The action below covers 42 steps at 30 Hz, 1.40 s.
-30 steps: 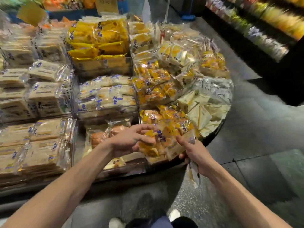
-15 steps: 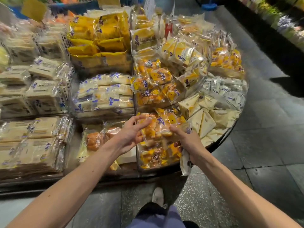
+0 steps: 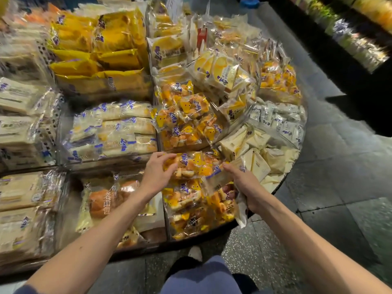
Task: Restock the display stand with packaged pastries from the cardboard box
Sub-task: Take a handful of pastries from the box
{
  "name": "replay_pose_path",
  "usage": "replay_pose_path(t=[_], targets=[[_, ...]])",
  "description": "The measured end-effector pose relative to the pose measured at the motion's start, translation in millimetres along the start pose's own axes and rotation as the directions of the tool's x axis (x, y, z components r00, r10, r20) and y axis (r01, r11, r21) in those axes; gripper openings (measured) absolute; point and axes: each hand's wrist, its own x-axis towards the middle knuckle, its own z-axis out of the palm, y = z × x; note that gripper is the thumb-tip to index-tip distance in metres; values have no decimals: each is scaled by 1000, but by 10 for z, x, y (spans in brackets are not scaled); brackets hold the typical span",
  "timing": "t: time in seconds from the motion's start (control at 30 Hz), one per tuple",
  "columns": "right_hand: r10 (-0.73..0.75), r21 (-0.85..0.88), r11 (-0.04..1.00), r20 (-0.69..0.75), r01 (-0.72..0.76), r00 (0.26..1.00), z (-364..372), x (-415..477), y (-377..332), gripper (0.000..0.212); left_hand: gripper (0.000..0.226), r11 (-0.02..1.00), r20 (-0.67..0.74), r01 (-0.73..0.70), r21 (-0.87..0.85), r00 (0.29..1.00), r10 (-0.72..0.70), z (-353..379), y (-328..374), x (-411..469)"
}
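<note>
As left hand (image 3: 156,176) pinches the pastry pack (image 3: 195,166) — right hand (image 3: 244,183) grips it.

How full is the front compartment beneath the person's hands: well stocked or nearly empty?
Well stocked. Packs of orange-yellow pastries pile up against its divider wall, and the left hand grips another pack on top.

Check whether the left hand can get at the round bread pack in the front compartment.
Probably yes: the round bread pack lies uncovered right beside the left hand's wrist, though that hand grips a pastry pack now.
</note>
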Motion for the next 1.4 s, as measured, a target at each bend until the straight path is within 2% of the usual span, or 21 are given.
replay_pose_path(t=[0.23, 0.3, 0.33, 0.37, 0.43, 0.5, 0.6, 0.7, 0.77, 0.8, 0.87, 0.93, 1.0, 1.1, 1.23, 1.4], targets=[[78, 46, 996, 85, -82, 993, -9, 6, -94, 39, 35, 979, -68, -15, 203, 997, 29, 57, -155, -7], [104, 66, 992, 99, -111, 990, -52, -12, -122, 41, 36, 951, -169, -126, 282, 969, 178, 79, -15, -47], [117, 77, 989, 102, -125, 988, -84, -18, -139, 41, 38, 942, -196, -217, 257, 942, 271, 93, 119, -86], [131, 93, 986, 106, -141, 986, -119, -32, -160, 41, 43, 933, -183, -312, 181, 921, 343, 106, 280, -144], [148, 153, 974, 132, -167, 980, -204, -44, -202, 41, 57, 878, -37, -478, -11, 878, 478, 160, 620, -266], [131, 195, 968, 150, -159, 980, -321, -48, -244, 40, 66, 791, 146, -600, -115, 778, 611, 298, 867, -323], [77, 189, 976, 165, -109, 983, -597, -53, -290, 37, 56, 676, 230, -731, -95, 645, 729, 562, 1083, -253], [68, 127, 988, 145, -86, 987, -994, -22, -310, 40, 44, 625, 226, -780, -26, 604, 764, 798, 1291, -144], [59, 87, 994, 163, -73, 985, -1281, 44, -328, 49, 38, 676, 209, -732, -88, 650, 731, 952, 1464, -113], [44, 69, 996, 185, -58, 982, -1432, 75, -345, 54, 34, 734, 191, -665, -136, 709, 678, 1024, 1576, -99], [2, 41, 999, 210, -11, 978, -1739, 140, -392, 57, 28, 859, 168, -461, -224, 850, 499, 1190, 1825, -24], [-42, 31, 999, 188, 36, 981, -2083, 177, -466, 51, 21, 904, 191, -250, -347, 925, 329, 1401, 2079, 92], [-75, 36, 997, 129, 71, 989, -2443, 254, -542, 41, 18, 887, 181, -166, -430, 947, 265, 1615, 2354, 185], [-111, 5, 994, 65, 111, 992, -2963, 404, -622, 25, 21, 883, 235, -39, -467, 958, 166, 1941, 2769, 233], [-142, -42, 988, 113, 147, 983, -3435, 577, -765, 14, 21, 829, 326, 125, -544, 943, 71, 2234, 3128, 254], [-127, -110, 984, 129, 141, 984, -3716, 873, -969, 15, 18, 848, 300, 213, -485, 951, -67, 2472, 3263, 436]])
